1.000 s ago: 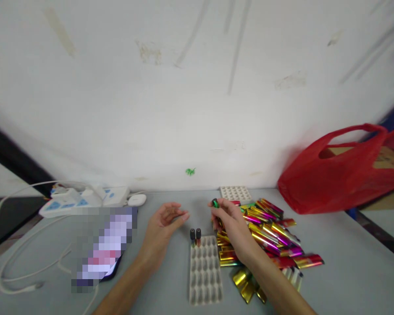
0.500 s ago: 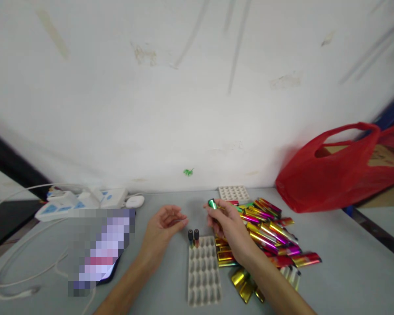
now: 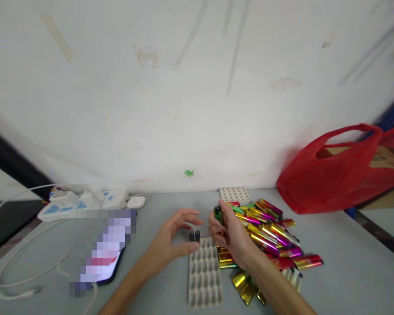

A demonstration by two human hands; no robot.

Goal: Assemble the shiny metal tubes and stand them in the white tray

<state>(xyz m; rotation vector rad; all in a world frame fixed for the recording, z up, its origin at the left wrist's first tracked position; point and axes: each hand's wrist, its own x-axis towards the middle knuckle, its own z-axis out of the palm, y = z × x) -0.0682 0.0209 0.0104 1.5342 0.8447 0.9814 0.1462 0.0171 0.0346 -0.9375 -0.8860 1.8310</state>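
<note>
A grey moulded tray (image 3: pixel 205 275) with rows of hollows lies on the table between my hands. Two small black-topped tubes (image 3: pixel 194 236) stand side by side at its far left corner. My left hand (image 3: pixel 176 234) curves around them from the left, thumb and fingers apart; contact with them is hard to tell. Fingers of my right hand (image 3: pixel 228 229) are wrapped round a small green shiny tube (image 3: pixel 218 214) with a dark end, held upright right of the tray. Beneath and beyond the right forearm spreads a pile of shiny foil-coloured tubes (image 3: pixel 262 227) in gold, magenta and red.
A second pale tray (image 3: pixel 234 194) lies against the wall. At the right stands a red bag (image 3: pixel 335 175) with a cardboard box in it. On the left are a phone (image 3: pixel 108 249), a power strip (image 3: pixel 82 203), white cables and a white mouse-shaped object (image 3: pixel 136 202).
My left hand has moved right and opened wider over the black-topped tubes. My right hand has turned the green tube from tilted to upright and lowered it slightly.
</note>
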